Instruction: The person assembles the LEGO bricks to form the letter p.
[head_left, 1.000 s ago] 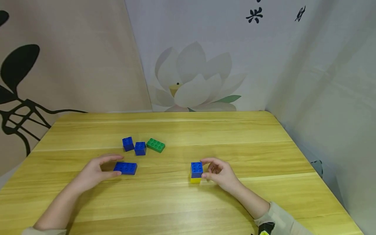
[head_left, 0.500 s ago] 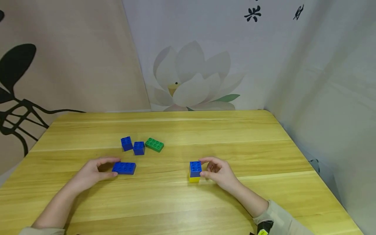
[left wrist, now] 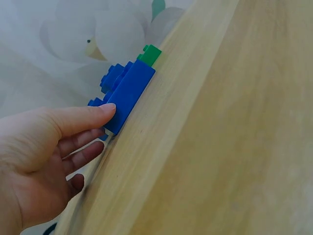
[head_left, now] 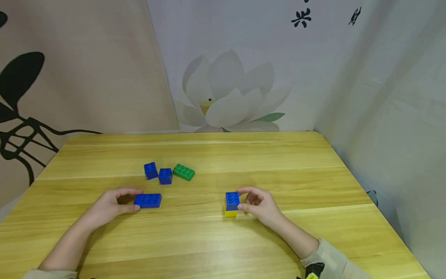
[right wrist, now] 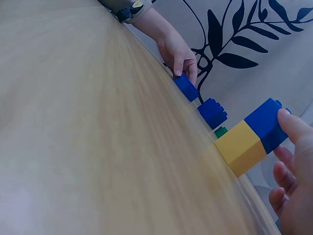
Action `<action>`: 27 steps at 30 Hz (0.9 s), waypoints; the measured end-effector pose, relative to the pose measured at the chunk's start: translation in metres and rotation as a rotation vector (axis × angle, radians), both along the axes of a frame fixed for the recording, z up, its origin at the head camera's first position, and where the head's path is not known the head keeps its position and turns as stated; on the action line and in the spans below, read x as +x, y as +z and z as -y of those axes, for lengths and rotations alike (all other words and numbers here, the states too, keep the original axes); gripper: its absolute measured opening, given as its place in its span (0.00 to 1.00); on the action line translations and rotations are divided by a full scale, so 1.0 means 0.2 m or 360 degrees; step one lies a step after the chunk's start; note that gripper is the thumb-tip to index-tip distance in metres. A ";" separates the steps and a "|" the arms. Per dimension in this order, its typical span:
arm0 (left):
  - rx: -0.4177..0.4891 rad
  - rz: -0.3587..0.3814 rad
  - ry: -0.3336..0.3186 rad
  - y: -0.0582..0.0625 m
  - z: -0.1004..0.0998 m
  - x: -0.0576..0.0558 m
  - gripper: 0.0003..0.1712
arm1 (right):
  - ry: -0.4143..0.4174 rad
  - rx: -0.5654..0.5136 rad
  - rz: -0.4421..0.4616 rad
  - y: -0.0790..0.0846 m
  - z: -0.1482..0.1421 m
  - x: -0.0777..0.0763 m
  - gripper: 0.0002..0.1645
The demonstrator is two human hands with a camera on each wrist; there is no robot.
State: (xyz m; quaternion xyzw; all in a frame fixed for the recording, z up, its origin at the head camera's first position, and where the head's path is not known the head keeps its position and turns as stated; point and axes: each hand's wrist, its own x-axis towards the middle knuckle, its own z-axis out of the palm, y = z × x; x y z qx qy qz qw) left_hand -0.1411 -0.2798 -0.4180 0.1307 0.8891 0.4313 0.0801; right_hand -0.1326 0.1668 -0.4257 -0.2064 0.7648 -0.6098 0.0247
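Observation:
A flat blue brick (head_left: 150, 200) lies on the wooden table (head_left: 223, 244). My left hand (head_left: 135, 199) pinches its left end between thumb and forefinger. In the left wrist view the thumb (left wrist: 105, 110) presses on the end of that flat blue brick (left wrist: 128, 95). My right hand (head_left: 242, 200) holds a small blue brick stacked on a yellow one (head_left: 231, 204), which stands on the table. In the right wrist view the right hand's fingertips (right wrist: 288, 120) touch the blue half of the stack (right wrist: 249, 137).
Two small blue bricks (head_left: 151, 170) (head_left: 165, 176) and a green brick (head_left: 183, 172) lie beyond the left hand. A printed backdrop (head_left: 226, 97) stands behind the table and a grey curtain (head_left: 390, 116) hangs on the right. The table's right edge (head_left: 383, 217) is close to the curtain.
My left forefinger has come down slightly onto the far corner of the flat blue brick. The right hand and its stack have stayed where they were.

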 end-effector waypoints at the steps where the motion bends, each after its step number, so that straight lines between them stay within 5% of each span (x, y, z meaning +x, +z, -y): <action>1: -0.0001 -0.0005 0.0000 0.00 0.00 0.00 0.26 | 0.0001 0.0004 0.0000 0.00 0.00 0.00 0.22; 27: -0.0036 -0.0111 0.0037 0.15 -0.18 0.04 0.23 | -0.0003 -0.0021 -0.0014 0.01 0.00 0.01 0.21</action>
